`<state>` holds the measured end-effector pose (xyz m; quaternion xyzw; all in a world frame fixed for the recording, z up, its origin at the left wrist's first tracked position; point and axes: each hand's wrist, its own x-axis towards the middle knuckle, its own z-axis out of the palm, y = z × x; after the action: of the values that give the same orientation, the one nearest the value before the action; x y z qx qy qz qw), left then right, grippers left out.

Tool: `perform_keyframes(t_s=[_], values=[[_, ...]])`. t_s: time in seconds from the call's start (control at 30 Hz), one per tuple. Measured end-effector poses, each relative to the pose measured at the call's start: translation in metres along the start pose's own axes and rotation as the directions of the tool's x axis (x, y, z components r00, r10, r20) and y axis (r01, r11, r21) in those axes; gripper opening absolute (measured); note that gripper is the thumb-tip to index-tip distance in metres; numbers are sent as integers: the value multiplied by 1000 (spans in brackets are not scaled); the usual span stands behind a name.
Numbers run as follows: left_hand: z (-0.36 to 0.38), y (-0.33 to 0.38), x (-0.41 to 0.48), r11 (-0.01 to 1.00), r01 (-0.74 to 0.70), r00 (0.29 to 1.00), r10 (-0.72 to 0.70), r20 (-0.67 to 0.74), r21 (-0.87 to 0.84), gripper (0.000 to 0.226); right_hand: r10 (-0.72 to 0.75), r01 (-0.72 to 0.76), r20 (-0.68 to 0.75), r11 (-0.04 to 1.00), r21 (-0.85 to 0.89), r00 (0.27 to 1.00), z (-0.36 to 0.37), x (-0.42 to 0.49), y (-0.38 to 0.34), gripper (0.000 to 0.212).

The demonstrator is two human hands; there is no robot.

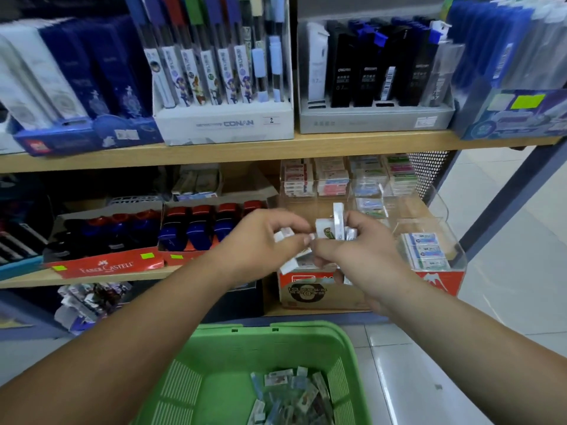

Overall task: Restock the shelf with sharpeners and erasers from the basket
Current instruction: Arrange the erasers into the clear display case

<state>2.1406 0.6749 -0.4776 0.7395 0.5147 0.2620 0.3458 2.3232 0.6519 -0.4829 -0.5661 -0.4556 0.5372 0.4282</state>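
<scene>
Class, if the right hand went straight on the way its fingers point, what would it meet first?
Likely the left hand, almost touching it: the right hand points leftward, both gripping small white erasers. Depth is unclear.

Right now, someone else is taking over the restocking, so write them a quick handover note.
Left hand: grips small white erasers.
Right hand: grips an eraser bundle in front of the clear display.
Green basket, below: holds many loose erasers.
Done: display partly stocked; sharpeners sit in the red trays.
Left: shelve what is held, then empty the basket.
</scene>
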Motion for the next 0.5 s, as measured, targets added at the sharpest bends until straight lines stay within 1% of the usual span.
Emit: perform_keyframes(t_s=[0.03,0.13,0.17,0.23,0.3,0.37,0.43,0.47,0.5], values=[[-4,-2,1,1000,0,1000,0,17,16,18,-7,7,-2,1000,2,1000,3,2,-2,23],[-14,-4,1,999,24,994,-27,104,31,37,-26,26,0,1000,18,1000,8,7,-4,23],[-15,-5,1,999,17,993,-22,114,45,35,-39,39,-3,999,15,999,8,7,-4,23],[-12,-6,0,999,23,998,-25,55,34,19,-62,63,-48,998,12,997,6,11,-2,22],[-8,-10,0,997,59,998,-60,-36,-40,7,-79,80,-129,997,5,988,-1,14,1,21],[-1,-17,-1,983,122,987,-134,-84,-139,9,-79,81,-175,997,7,981,-10,16,4,19],[3,-20,-2,963,184,974,-206,-98,-199,11,-65,65,-174,998,-5,983,-16,13,7,18],[4,-23,-3,960,189,974,-210,-87,-209,12,-58,56,-164,998,-17,985,-17,12,9,17],[3,-25,-4,963,176,979,-193,-64,-204,19,-52,48,-152,998,-31,987,-18,10,10,17]])
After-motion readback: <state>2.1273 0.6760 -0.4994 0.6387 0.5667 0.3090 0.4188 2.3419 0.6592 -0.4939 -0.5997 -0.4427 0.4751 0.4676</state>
